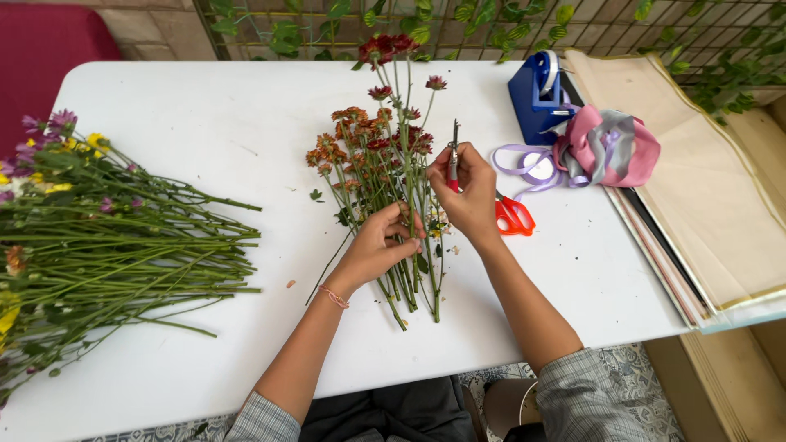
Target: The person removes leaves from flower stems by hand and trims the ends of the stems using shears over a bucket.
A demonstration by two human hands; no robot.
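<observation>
While the white bench (205, 139) carries all the material, both hands work at its centre. Left hand (378, 244): fingers curled around the green stems of a small bunch of orange and dark red chrysanthemums (377, 151), which lies flat on the bench, heads pointing away from the person, cut ends toward them. Right hand (468, 190): closed around the red handles of a pair of slim snips (453, 151), blades pointing up and away, just beside the bunch's upper stems. Red-handled scissors (514, 217) lie on the bench touching the right wrist side. Further right: a coil of lilac ribbon (532, 168), a blue tape dispenser (536, 94), a crumpled pink and grey ribbon heap (610, 147), a stack of beige wrapping sheets (696, 188). At the bench's left edge, well apart, a large pile of long-stemmed purple and yellow flowers (106, 245).
</observation>
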